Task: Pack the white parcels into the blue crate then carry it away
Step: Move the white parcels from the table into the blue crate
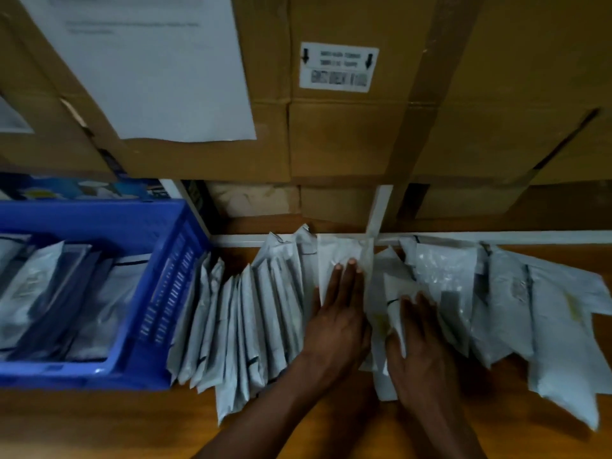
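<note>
A long row of white parcels (251, 313) stands on edge along the wooden table, from beside the crate out to the right. The blue crate (159, 293) sits at the left and holds several white and dark parcels (49, 293). My left hand (337, 313) lies flat with straight fingers against a parcel near the middle of the row. My right hand (420, 339) rests just to its right, fingers spread over the neighbouring parcels (443, 276). Neither hand curls round anything.
Stacked cardboard boxes (347, 137) with a paper sheet (159, 67) and a label (338, 67) form a wall right behind the parcels. A white rail (496, 237) runs along the table's back edge. Bare wooden tabletop (99, 422) lies in front.
</note>
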